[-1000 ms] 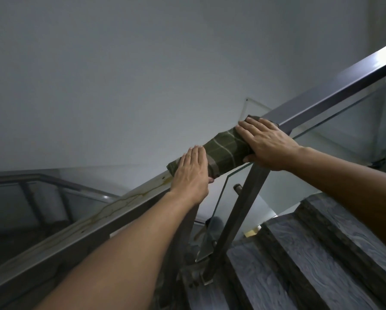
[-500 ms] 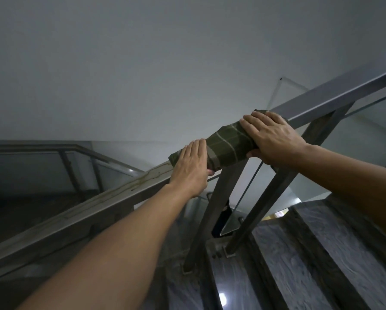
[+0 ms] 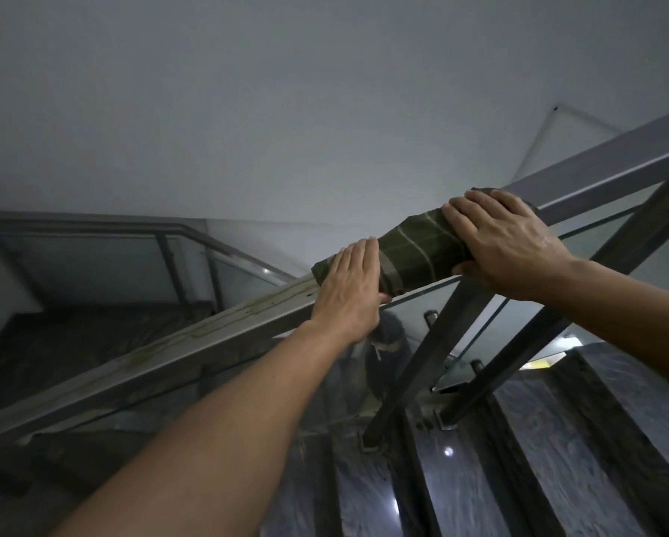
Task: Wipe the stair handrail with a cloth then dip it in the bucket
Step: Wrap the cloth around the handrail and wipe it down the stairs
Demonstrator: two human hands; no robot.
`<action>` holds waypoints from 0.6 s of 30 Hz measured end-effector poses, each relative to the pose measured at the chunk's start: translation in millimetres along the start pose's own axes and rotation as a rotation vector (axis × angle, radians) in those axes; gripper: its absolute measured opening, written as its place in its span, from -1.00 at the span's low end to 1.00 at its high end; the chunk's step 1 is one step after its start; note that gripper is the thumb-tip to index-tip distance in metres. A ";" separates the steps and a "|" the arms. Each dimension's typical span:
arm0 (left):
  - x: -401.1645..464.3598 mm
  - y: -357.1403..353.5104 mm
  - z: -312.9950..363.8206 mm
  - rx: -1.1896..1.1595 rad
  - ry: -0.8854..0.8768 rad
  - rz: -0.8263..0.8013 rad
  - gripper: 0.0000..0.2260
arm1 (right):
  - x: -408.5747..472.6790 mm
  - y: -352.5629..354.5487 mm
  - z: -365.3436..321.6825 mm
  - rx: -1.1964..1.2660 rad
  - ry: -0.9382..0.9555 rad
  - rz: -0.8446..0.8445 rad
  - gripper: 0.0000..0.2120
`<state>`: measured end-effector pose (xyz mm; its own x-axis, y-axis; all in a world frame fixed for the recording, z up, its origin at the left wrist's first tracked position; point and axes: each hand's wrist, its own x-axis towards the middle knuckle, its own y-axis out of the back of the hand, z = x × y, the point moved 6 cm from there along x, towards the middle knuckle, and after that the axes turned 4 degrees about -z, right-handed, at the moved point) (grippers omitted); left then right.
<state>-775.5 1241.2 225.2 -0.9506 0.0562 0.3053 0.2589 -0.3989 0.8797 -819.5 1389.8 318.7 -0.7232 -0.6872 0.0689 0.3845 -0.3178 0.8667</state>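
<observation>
Soft, light cloth [image 3: 414,253] wraps the rail [image 3: 209,335], left hand [image 3: 350,288] pressing flat-fingered on its left end, right hand [image 3: 507,246] curled round its right end, probably the surest hold.

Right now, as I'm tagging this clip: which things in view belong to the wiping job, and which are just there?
In the job: cloth, handrail, left hand, right hand. No bucket in view.
Just there: glass panel, steel post, stair treads, lower railing.
</observation>
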 end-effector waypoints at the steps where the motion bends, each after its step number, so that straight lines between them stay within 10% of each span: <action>1: -3.5 -0.3 -5.7 0.002 -0.002 0.014 -0.22 | 1.7 -0.1 -6.5 0.000 0.003 0.006 -0.19; 18: -82.6 -13.2 -127.8 0.006 -0.024 0.063 -0.24 | 39.2 -17.0 -147.2 0.007 0.067 0.073 -0.20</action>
<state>-722.2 1124.8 141.7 -0.9282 0.0531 0.3683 0.3189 -0.3965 0.8608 -770.0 1272.1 234.0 -0.6534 -0.7506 0.0987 0.4306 -0.2612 0.8639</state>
